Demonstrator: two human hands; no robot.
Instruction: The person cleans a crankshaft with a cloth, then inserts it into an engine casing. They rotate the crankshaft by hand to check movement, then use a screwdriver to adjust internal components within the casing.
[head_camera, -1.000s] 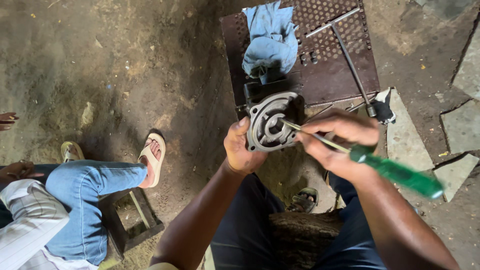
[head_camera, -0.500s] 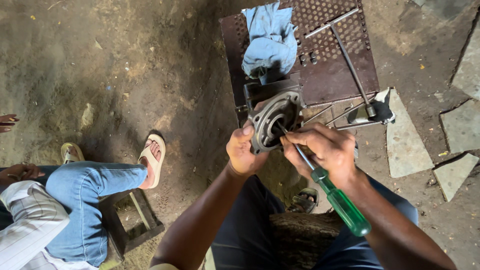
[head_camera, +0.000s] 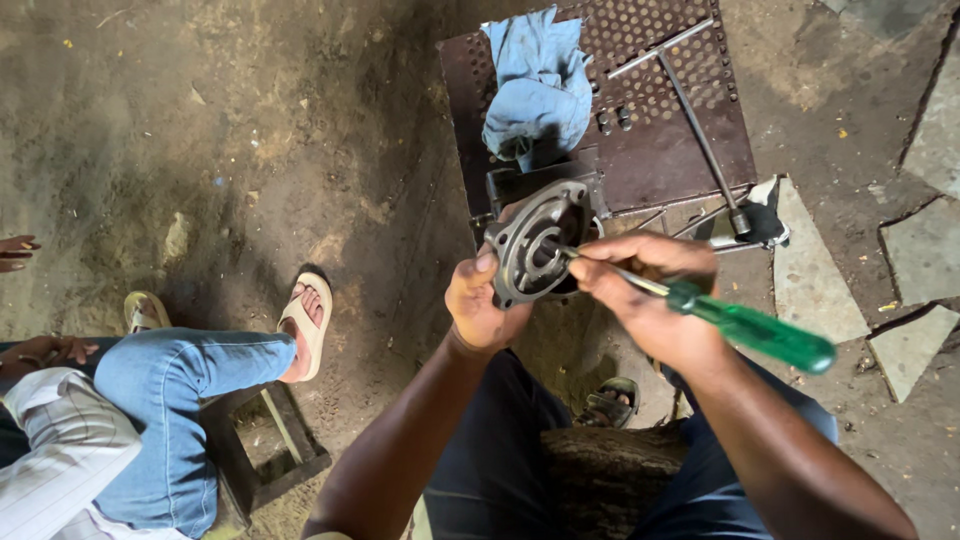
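Left hand: our left hand (head_camera: 482, 305) grips the lower-left edge of the round grey cast-metal housing with bolt holes around its flange (head_camera: 535, 252), thumb up along the rim, fingers behind it.
Right hand: our right hand (head_camera: 645, 290) is closed around the shaft of the green-handled screwdriver (head_camera: 700, 310), fingers pinched near the metal shank, handle sticking out to the right past the wrist.
Screwdriver tip: we see the shank run left into the central bore of the housing; the tip itself is hidden in shadow.
Housing position: held up in front of us, above our knees, its face tilted toward the camera, at the near edge of the rusty perforated metal plate (head_camera: 700, 150) on the ground.
On the plate: a crumpled pale blue cloth (head_camera: 540, 85) at the upper left; a long steel T-handle wrench (head_camera: 695, 125) lying diagonally, its socket end near a dark fitting at the plate's right corner.
Ground: packed dirt, with flat grey stone slabs (head_camera: 815, 270) to the right.
Nearby person: at left we note a seated person in blue jeans (head_camera: 175, 385) and a beige sandal (head_camera: 308, 320), well apart from our hands.
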